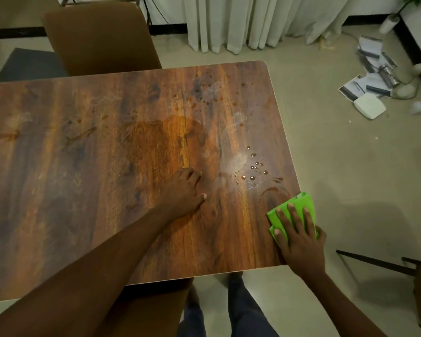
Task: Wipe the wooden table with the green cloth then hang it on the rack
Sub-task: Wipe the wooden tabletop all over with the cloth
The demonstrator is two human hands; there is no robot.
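The wooden table fills the left and middle of the head view. Water drops and whitish smears lie near its right edge, and more drops sit farther back. A folded green cloth lies at the table's near right corner, partly over the edge. My right hand presses flat on the cloth, fingers spread, thumb curled round its right side. My left hand rests palm down on the bare wood to the left of the drops, holding nothing. No rack shows in this view.
A brown chair stands behind the table's far edge, with a dark mat to its left. Curtains hang at the back. Papers, metal cylinders and a white box litter the floor at right. A dark rod lies near right.
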